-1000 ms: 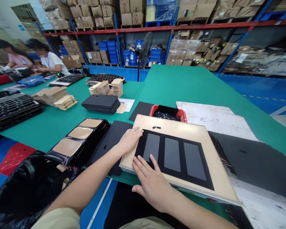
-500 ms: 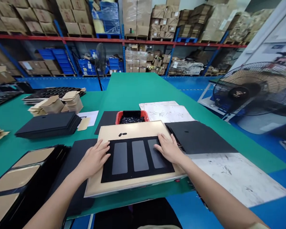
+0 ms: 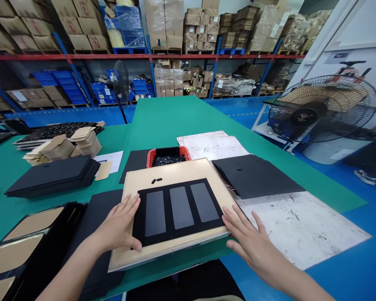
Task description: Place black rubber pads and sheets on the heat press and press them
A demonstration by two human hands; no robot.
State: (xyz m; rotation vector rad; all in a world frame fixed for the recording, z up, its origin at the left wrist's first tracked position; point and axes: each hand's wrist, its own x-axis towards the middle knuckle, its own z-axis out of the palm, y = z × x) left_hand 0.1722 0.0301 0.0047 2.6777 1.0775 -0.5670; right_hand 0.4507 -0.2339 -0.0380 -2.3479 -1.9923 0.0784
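Note:
A black panel with three grey rectangular windows [image 3: 181, 207] lies flat on a tan-topped board [image 3: 172, 171]. My left hand [image 3: 120, 228] rests at the panel's left edge, fingers spread, thumb near its lower left corner. At the lower right corner of the panel and board is my right hand [image 3: 249, 238], its fingers apart and nothing held. Two small black oval pieces [image 3: 156, 180] lie on the board above the panel. Behind the board stands a red basket [image 3: 149, 159] holding small black pieces.
Black sheets [image 3: 260, 175] lie right of the board, over a stained white sheet [image 3: 301, 225]. To the left are a stack of black sheets [image 3: 53, 173], tan-windowed black panels [image 3: 34, 223] and small cardboard stacks [image 3: 87, 142]. A large fan [image 3: 307, 117] stands at right.
My right hand has moved from the panel's upper right down to its lower right corner. My left thumb has moved down to the lower left corner. The view has shifted slightly.

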